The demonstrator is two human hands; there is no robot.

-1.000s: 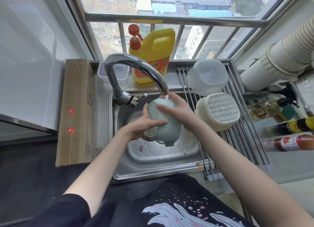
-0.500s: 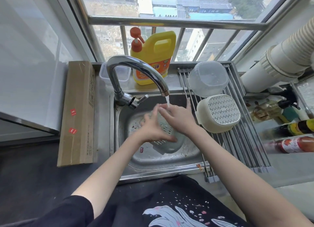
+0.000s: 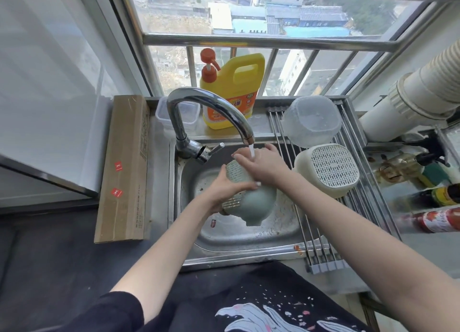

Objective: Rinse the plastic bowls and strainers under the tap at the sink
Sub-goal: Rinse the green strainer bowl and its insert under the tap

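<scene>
Right, we've got the left hand point(image 3: 225, 188) curled round the near side of the green strainer point(image 3: 251, 197), thumb wrapped across it, holding it tipped on its side over the middle of the sink point(image 3: 239, 242). Our right hand point(image 3: 263, 168) lies on its upper side, fingers fairly straight, under the stream from the tap point(image 3: 211, 110). Further back, along the sink's right edge, a cream strainer point(image 3: 328, 170) and a clear bowl point(image 3: 311, 120) sit upturned on the drying rack point(image 3: 321, 252); a yellow detergent jug point(image 3: 234, 92) stands at the far edge.
</scene>
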